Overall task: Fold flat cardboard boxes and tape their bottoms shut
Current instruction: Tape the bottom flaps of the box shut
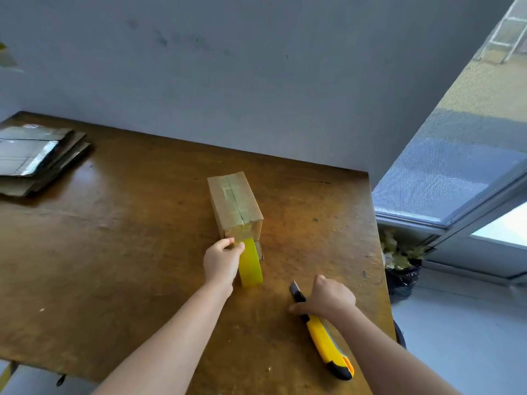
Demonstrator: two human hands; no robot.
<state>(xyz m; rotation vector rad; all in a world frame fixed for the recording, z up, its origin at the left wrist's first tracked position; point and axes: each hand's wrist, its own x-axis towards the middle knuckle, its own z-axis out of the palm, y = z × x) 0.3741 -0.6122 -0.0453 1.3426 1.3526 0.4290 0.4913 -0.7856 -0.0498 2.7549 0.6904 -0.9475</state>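
A small folded cardboard box (233,205) stands on the wooden table (128,252), its flaps up and taped along the seam. Tape runs from its near end down to a yellow tape roll (251,263), which my left hand (221,262) grips just in front of the box. My right hand (328,299) holds a yellow and black utility knife (325,337) near its blade end. The knife lies along the table, with its blade out and pointing toward the roll.
A stack of flat cardboard boxes (34,158) lies at the table's far left corner. A grey wall runs behind the table. The table's right edge drops to a floor with a black bag (402,277) beside a glass door (456,178).
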